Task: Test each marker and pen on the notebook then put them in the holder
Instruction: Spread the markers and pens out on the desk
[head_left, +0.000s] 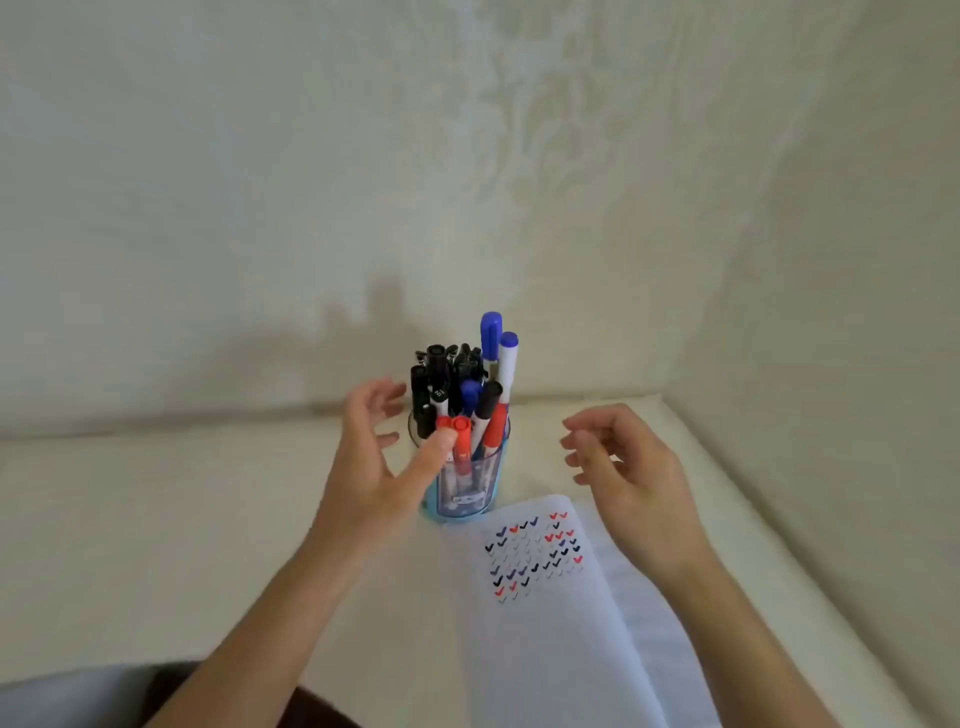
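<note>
Your left hand (374, 462) spreads wide, the full holder (467, 499) just right of its thumb, likely to steady it. Your right hand (623, 467) hangs loosely curled and empty, with the notebook (545, 613) nearer you.

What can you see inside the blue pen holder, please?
The pen holder holds upright black-capped markers at the back, taller blue-capped markers, and red-capped markers in front. The left hand covers its left side, so the lower barrels there are hidden.
</note>
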